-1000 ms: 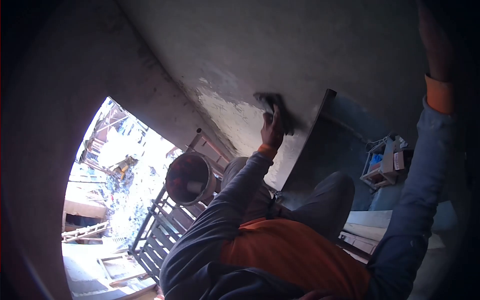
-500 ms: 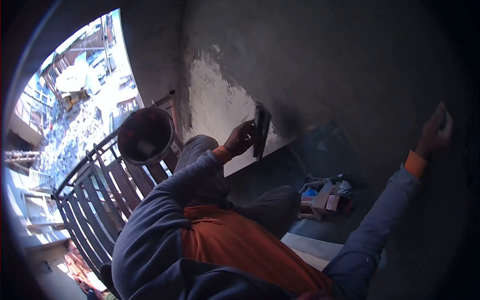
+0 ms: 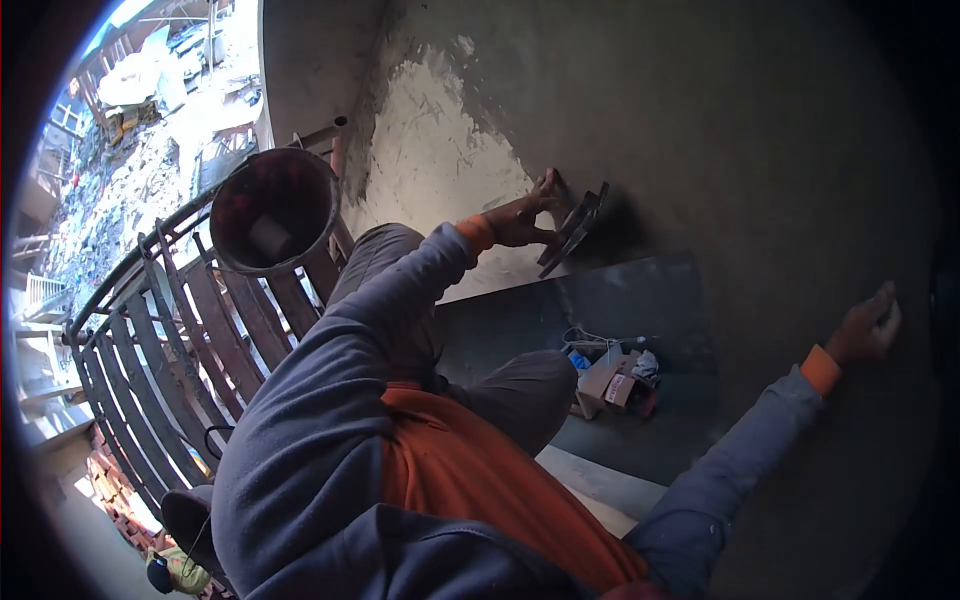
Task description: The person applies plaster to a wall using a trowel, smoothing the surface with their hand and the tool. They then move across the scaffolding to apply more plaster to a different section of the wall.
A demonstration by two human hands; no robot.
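Observation:
My left hand (image 3: pixel 522 216) grips a dark plastering trowel (image 3: pixel 574 229) and holds its blade against the grey wall (image 3: pixel 720 120), at the right edge of a pale patch of fresh plaster (image 3: pixel 440 165). My right hand (image 3: pixel 866 325) is stretched far to the right and rests on the bare wall, holding nothing. Both sleeves are blue-grey with orange cuffs. My bent knees and orange vest fill the lower middle.
A dark red bucket (image 3: pixel 275 212) with a pale lump inside sits at the top of a curved metal railing (image 3: pixel 150 330) on the left. Beyond the railing is a drop to rubble. Cardboard boxes and clutter (image 3: pixel 614 382) lie on the floor below the wall.
The view has swung, so the railing and bucket now sit higher on the left. My left hand turned the trowel and moved it right along the plaster edge. My right hand sits lower on the wall.

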